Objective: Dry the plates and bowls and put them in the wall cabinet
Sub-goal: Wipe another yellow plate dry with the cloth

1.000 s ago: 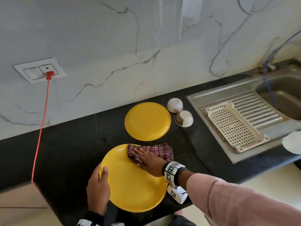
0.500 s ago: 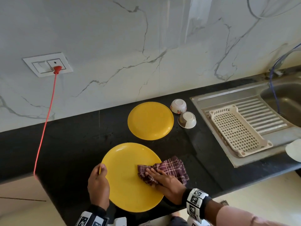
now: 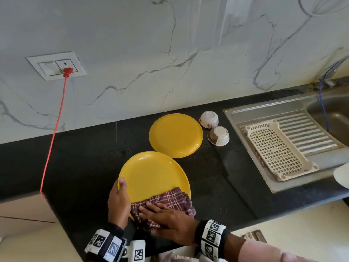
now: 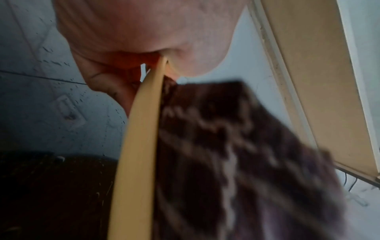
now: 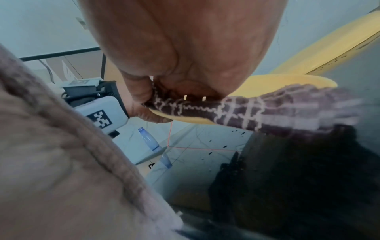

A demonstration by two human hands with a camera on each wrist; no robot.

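A yellow plate (image 3: 151,174) is tilted over the black counter's front edge. My left hand (image 3: 118,203) grips its left rim with the thumb on top; the rim (image 4: 139,146) runs edge-on in the left wrist view. My right hand (image 3: 164,218) presses a maroon checked cloth (image 3: 173,200) flat onto the plate's near edge, fingers straight. The cloth (image 5: 246,112) drapes over that rim in the right wrist view. A second yellow plate (image 3: 175,135) lies behind, with two small bowls (image 3: 209,119) (image 3: 218,135) upside down to its right. No wall cabinet is in view.
A cream plastic drying rack (image 3: 277,148) sits on the steel sink's drainboard (image 3: 321,163) at the right. A red cable (image 3: 54,129) hangs from a wall socket (image 3: 54,67) down to the counter (image 3: 85,152). A white object (image 3: 341,174) pokes in at the right edge.
My right hand slid the cloth from the plate's far side across to its near edge, close to the left hand. The left hand kept its hold on the rim.
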